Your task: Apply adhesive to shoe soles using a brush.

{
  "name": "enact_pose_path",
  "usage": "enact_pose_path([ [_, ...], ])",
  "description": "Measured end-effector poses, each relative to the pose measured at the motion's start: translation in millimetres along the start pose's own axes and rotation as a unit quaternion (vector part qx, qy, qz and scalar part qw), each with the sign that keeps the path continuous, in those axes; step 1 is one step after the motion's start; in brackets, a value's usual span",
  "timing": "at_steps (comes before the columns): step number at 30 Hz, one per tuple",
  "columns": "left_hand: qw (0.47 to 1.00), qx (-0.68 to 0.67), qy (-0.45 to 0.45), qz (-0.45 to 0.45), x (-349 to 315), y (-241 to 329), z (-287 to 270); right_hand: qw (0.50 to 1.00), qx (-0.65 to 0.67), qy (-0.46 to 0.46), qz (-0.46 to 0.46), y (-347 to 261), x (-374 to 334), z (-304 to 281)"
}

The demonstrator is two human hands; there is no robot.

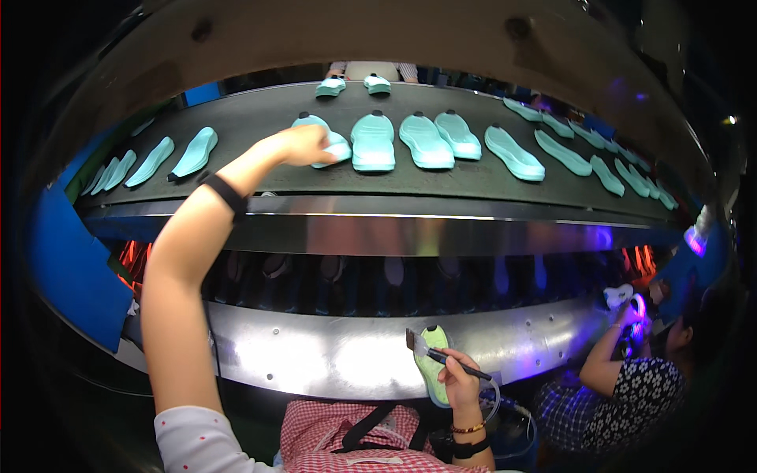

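Note:
Stretched far forward over the dark belt, my left hand (303,146) is closed on a mint-green shoe sole (340,150) with a black tab at its far end. Part of that sole is hidden by the hand. My right hand (460,385) grips a flat brush (420,345) with a black handle and a clear tube running from it. Beneath the brush, a yellow-green sole (435,370) lies at the front edge of the metal ledge, close to my right hand. Just right of my left hand sits another mint sole (372,143).
More mint soles (514,154) line the conveyor belt (260,177) on both sides. Below it, dark shoe-shaped pieces (393,270) stand in a glowing slot above the metal ledge (315,355). A person (631,386) works at the right under purple light. A curved hood (355,35) hangs overhead.

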State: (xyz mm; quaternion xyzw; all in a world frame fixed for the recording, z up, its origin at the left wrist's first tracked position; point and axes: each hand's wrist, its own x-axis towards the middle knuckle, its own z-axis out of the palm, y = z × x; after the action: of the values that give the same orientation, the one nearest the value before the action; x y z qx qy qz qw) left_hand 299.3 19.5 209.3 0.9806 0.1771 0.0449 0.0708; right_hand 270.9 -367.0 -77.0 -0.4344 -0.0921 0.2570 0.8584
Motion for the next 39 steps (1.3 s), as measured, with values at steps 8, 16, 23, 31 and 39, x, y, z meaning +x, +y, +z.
enact_pose_path([
  [8, 0.809, -0.400, 0.416, 0.113, -114, -34, 67, 0.998, -0.033, -0.049, -0.015, -4, 8, 20],
  [16, 0.590, -0.805, 0.065, -0.030, -238, -35, 147, 0.992, -0.021, -0.125, -0.022, -34, 5, 52],
  [23, 0.471, -0.865, -0.138, -0.105, -243, 16, 261, 0.985, -0.054, -0.154, 0.057, -15, 3, 74],
  [31, 0.204, -0.970, -0.134, 0.016, -256, 54, 270, 0.977, -0.129, -0.142, 0.088, 22, 36, 104],
  [39, 0.296, -0.932, 0.054, -0.203, -258, 69, 266, 0.834, -0.383, -0.287, -0.274, 32, 15, 147],
])
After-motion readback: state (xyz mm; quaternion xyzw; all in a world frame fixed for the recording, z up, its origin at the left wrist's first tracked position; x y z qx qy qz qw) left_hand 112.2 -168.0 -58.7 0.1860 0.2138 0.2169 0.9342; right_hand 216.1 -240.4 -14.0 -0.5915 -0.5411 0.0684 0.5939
